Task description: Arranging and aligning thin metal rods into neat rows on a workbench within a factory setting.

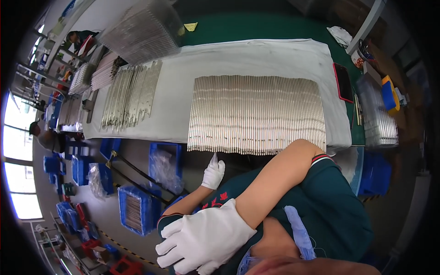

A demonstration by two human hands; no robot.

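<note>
Gloved fingertip at the near edge of a flat row of thin silvery metal rods (256, 114).

The left hand (213, 173), in a white glove, points one finger up, just beside the rods' ends on the white-cloth table (256, 57). The right hand (204, 240) rests open on the left arm. Judged: aligning rod ends; next calls for light, even pushes. Blue plastic bins (135, 213) below hold more rods.
</note>
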